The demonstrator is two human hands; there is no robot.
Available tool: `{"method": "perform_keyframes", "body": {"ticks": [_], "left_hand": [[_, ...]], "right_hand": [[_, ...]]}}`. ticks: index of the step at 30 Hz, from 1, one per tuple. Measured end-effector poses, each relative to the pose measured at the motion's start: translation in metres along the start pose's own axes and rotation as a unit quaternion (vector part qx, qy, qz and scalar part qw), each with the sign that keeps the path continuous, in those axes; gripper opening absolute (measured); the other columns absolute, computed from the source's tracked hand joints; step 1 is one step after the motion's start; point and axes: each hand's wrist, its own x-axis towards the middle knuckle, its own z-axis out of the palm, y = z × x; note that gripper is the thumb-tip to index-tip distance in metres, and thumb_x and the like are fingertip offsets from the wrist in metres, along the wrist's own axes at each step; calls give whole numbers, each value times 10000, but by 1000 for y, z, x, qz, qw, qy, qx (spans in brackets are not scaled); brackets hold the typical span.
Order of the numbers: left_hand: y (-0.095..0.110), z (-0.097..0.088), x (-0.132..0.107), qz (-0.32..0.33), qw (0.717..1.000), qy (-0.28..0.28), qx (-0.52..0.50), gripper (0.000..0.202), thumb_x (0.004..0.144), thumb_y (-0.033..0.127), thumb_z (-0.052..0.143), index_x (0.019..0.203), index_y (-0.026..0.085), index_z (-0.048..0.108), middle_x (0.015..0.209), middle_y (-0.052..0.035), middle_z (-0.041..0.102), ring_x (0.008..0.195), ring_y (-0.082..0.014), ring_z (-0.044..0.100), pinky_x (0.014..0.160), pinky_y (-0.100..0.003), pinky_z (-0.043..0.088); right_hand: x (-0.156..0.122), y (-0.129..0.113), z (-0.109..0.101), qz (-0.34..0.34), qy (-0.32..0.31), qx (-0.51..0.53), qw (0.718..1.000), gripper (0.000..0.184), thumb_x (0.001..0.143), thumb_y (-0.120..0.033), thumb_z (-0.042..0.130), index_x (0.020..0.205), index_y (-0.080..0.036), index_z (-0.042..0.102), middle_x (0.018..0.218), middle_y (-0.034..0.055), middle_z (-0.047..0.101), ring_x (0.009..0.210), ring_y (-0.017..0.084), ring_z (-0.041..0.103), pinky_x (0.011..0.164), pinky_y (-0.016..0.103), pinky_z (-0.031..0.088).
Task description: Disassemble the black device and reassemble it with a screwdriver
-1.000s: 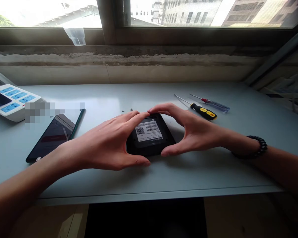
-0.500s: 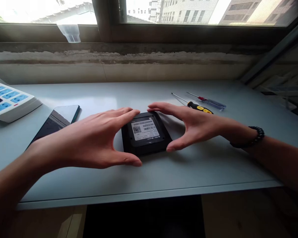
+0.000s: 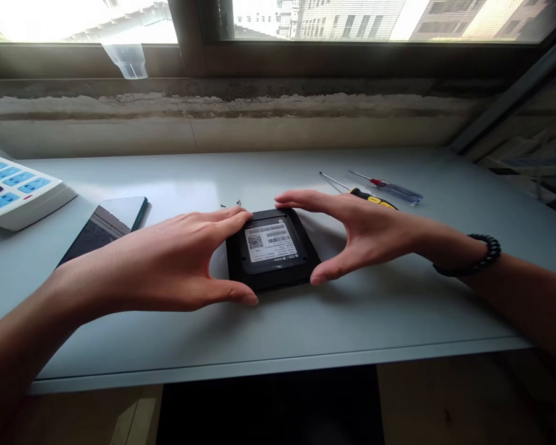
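Observation:
A flat, square black device case lies on the table with a white label facing up, printed with a QR code and barcodes. My left hand is at its left side, thumb and fingers spread apart, fingertips by the back left corner and thumb just off the front edge. On the opposite side, my right hand has its fingers stretched over the back right corner and its thumb by the front right corner. Whether the right fingertips press on the case I cannot tell. Behind the case lie small screws.
Right of centre lie a yellow-and-black screwdriver and a clear-handled screwdriver. A phone rests beyond my left forearm, near a white power strip with blue sockets. The table's front edge runs below my hands.
My left hand has shifted slightly left, so its thumb and fingertips overlap the case less and the small screws behind it now show. My right hand and the case stay nearly in place.

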Motion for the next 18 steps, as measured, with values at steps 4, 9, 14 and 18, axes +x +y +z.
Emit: {"method": "perform_keyframes", "body": {"ticks": [4, 9, 14, 18], "left_hand": [[-1, 0, 0, -13, 1000, 3, -26, 869, 797, 791, 668, 1474, 266, 527, 1364, -103, 663, 1188, -380, 658, 956, -423, 563], [-3, 2, 0, -27, 999, 3, -47, 867, 775, 761, 715, 1458, 259, 531, 1272, -99, 704, 1124, -358, 677, 887, -382, 568], [-2, 3, 1, -36, 998, 7, -55, 853, 754, 753, 737, 1437, 283, 536, 1263, -96, 708, 1117, -360, 677, 812, -359, 581], [0, 4, 4, -38, 997, 13, -73, 831, 732, 757, 752, 1394, 287, 573, 1231, -91, 717, 1111, -358, 680, 783, -345, 589]], "right_hand": [[-1, 2, -1, 14, -11, -2, 1000, 1128, 692, -591, 836, 1609, -166, 335, 1618, 141, 419, 1487, 338, 423, 1230, 536, 376], [0, 3, -1, 26, -21, -11, 999, 1162, 689, -652, 816, 1621, -171, 315, 1637, 136, 393, 1495, 334, 416, 1237, 518, 371], [0, -2, -2, 43, -29, -34, 998, 1218, 681, -766, 756, 1620, -132, 309, 1634, 158, 389, 1503, 364, 396, 1243, 553, 351], [0, -12, 3, 42, -19, -47, 998, 1107, 795, -752, 665, 1621, -116, 294, 1643, 174, 365, 1516, 366, 376, 1234, 564, 361]]}}
